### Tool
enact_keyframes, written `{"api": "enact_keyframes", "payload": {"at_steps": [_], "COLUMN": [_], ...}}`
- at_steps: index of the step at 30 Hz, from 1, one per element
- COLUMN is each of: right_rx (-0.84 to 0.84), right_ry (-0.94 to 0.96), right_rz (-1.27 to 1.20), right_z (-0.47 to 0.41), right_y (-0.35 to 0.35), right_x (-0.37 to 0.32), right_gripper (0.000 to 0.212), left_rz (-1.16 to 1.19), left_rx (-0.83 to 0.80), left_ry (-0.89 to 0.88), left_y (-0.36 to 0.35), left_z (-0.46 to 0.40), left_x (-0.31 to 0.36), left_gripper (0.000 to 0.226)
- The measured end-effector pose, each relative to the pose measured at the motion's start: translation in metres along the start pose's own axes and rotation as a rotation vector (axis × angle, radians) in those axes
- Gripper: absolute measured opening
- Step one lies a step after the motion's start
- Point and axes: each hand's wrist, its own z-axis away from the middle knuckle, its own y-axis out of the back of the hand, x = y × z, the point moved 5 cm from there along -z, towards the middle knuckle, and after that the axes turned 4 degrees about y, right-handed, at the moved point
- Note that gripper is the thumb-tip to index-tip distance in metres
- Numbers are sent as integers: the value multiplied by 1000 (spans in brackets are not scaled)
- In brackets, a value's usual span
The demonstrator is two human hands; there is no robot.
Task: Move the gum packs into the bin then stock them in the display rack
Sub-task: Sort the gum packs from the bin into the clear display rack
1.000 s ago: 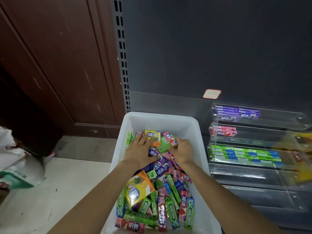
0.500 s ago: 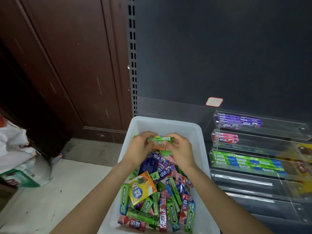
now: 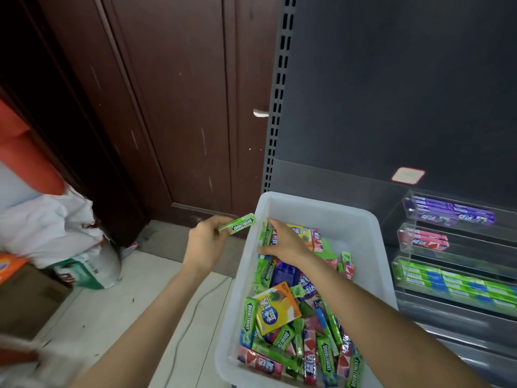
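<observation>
The left hand (image 3: 205,245) is pinching a light, stiff gum pack (image 3: 237,224) while the right hand (image 3: 282,242), fingers spread, is reaching into the bin (image 3: 372,247).

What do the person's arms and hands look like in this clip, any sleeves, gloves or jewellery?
Both arms are bare from the frame's bottom edge up to the hands; no sleeve shows. The left hand and the right hand wear no gloves. No watch, bracelet or band shows on either wrist, and no ring is visible on the fingers that show. No markings can be made out.
</observation>
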Motion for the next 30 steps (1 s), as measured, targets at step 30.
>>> {"api": "enact_keyframes", "payload": {"at_steps": [30], "right_rx": [524], "right_ry": [95], "right_rz": [-772], "right_z": [160], "right_y": [171], "right_x": [66], "right_gripper": [30], "left_rz": [219], "left_rx": [-186], "left_ry": [-237], "left_y": [-98], "left_z": [49], "left_x": [149], "left_gripper": [13]}}
